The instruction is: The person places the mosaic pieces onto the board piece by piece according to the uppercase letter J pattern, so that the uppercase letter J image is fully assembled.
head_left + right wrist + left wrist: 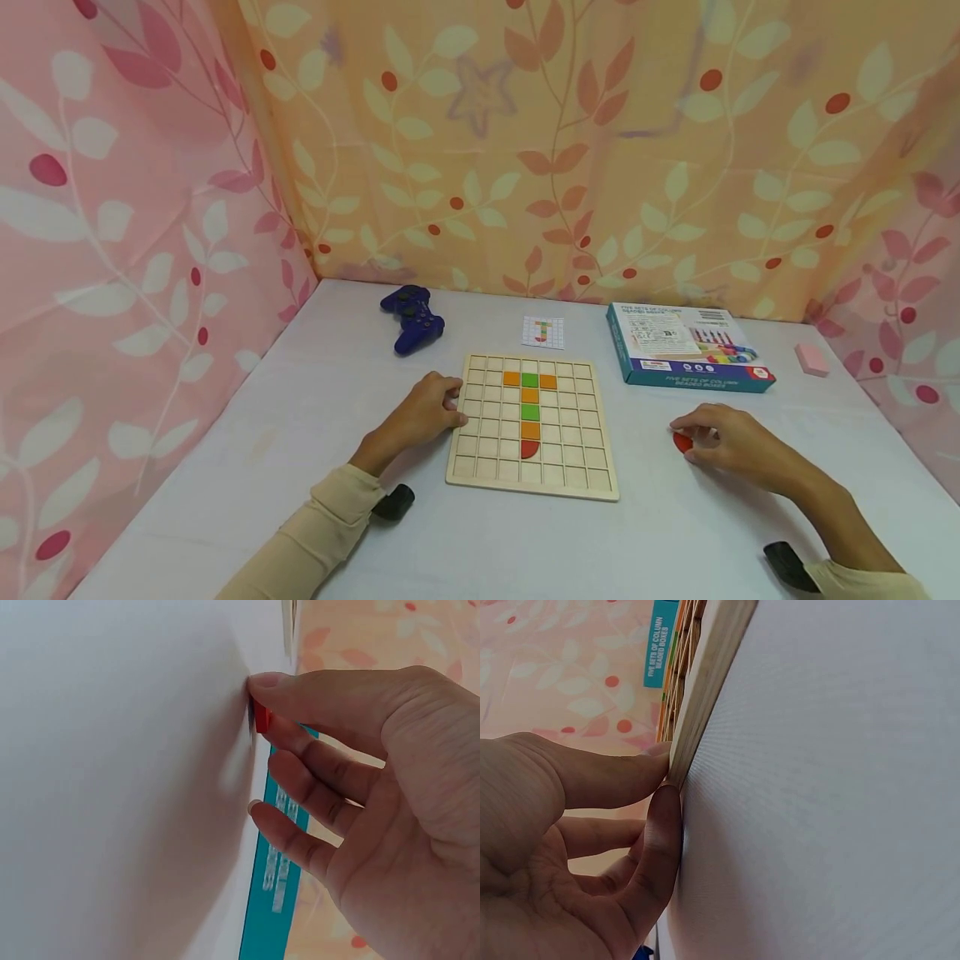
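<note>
A square wooden grid board (489, 467) lies on the white table, carrying orange and green square tiles in a T shape. A red quarter-round tile (529, 450) sits at the lower end of the column. My left hand (422, 414) holds the board's left edge between thumb and fingers; the left wrist view shows the thumb (619, 780) against the wooden rim (712, 679). To the right of the board, my right hand (738, 446) pinches a red piece (682, 442) at the table surface. Its red side (261, 718) shows under the thumb in the right wrist view; its full shape is hidden.
A small pattern card (555, 332) lies behind the board. At the back left is a blue game controller (412, 319). A flat teal-edged box (686, 346) lies at the back right, with a pink block (812, 360) beside it. Patterned cloth surrounds the table.
</note>
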`<state>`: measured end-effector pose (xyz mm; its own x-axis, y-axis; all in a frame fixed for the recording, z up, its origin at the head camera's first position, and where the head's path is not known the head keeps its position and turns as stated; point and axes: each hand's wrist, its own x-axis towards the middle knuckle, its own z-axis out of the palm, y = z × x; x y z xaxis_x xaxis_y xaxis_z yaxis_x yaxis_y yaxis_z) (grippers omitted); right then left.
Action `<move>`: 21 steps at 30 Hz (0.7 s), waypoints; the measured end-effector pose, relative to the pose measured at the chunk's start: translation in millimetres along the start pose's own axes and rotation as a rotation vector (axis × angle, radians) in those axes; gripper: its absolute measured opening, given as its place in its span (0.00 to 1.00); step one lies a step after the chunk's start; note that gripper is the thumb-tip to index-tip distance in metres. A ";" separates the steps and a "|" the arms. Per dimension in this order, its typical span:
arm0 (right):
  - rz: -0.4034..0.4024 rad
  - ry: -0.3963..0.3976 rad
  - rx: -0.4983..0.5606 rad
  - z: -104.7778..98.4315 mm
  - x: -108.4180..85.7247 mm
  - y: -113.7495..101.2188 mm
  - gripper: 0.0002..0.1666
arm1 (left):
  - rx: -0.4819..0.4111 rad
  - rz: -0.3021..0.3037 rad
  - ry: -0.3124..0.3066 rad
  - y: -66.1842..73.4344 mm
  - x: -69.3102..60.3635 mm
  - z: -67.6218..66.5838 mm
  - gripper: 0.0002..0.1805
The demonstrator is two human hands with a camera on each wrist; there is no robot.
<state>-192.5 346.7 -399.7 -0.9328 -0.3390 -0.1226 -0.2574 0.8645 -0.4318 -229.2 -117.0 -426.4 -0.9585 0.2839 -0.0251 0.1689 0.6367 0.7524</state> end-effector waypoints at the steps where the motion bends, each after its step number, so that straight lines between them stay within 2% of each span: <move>1: -0.006 0.001 0.002 0.9 1.8 -2.9 0.25 | -0.001 -0.002 0.000 0.1 0.0 -0.1 0.35; 12: -0.167 0.005 -0.013 13.2 27.2 -44.8 0.18 | 0.012 -0.002 -0.001 -0.1 0.5 -0.2 0.34; 21: -0.197 -0.063 0.057 27.8 50.8 -80.3 0.18 | 0.007 -0.002 -0.008 -0.2 0.0 -1.2 0.35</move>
<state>-212.1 249.7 -396.1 -0.8477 -0.5236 -0.0851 -0.4173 0.7573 -0.5024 -229.6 -118.1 -425.8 -0.9571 0.2880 -0.0318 0.1684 0.6422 0.7478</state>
